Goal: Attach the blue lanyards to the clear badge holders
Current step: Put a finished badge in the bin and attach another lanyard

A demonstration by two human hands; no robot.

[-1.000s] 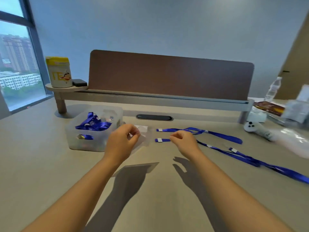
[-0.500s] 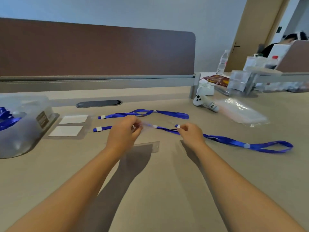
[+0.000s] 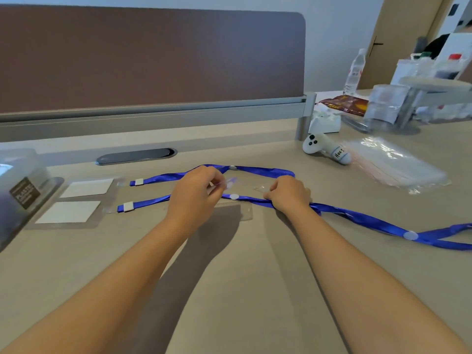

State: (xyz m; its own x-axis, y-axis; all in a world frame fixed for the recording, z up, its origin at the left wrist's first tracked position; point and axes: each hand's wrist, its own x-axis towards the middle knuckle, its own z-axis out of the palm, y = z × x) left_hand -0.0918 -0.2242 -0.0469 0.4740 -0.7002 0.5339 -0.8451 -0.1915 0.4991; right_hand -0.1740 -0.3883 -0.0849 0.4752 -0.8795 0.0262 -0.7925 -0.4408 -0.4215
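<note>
Step in hand, by my read: joining a third lanyard to a third holder. Two sets look done already, off to the left of the left hand (image 3: 194, 192): two clear badge holders (image 3: 76, 200) with white cards lie side by side on the desk (image 3: 229, 290), and each seems to meet the white clip end of a blue lanyard (image 3: 158, 200).

Left hand is lifted off the desk, fingers pinched closed on a clear badge holder (image 3: 224, 183); it is see-through and hard to outline, and it stretches rightward toward the right hand (image 3: 288, 195). Right hand is curled, knuckles up, low over the near lanyard. Its fingertips are hidden, so I cannot tell whether it grips the strap, the clip or the holder's far corner.

Next move, as a guess: find the lanyard's clip end under the right hand, line it up with the slot at the holder's top edge, thread or snap it. Fine two-hand work; the thin plastic will flex, so it needs a steady pinch.

Room: plenty of bare desk toward the body, behind both hands. Beyond the hands, the far lanyard's loop lies just ahead of the fingers, then the divider panel (image 3: 153, 60). Left of the left hand, past the finished sets, a plastic bin (image 3: 18, 190) sits at the frame edge. Right of the right hand, the strap trails off across the desk; a white controller (image 3: 327, 149) and a plastic bag (image 3: 393, 164) lie further right and ahead, well apart. Snag risk: the crossing straps under the hands.
</note>
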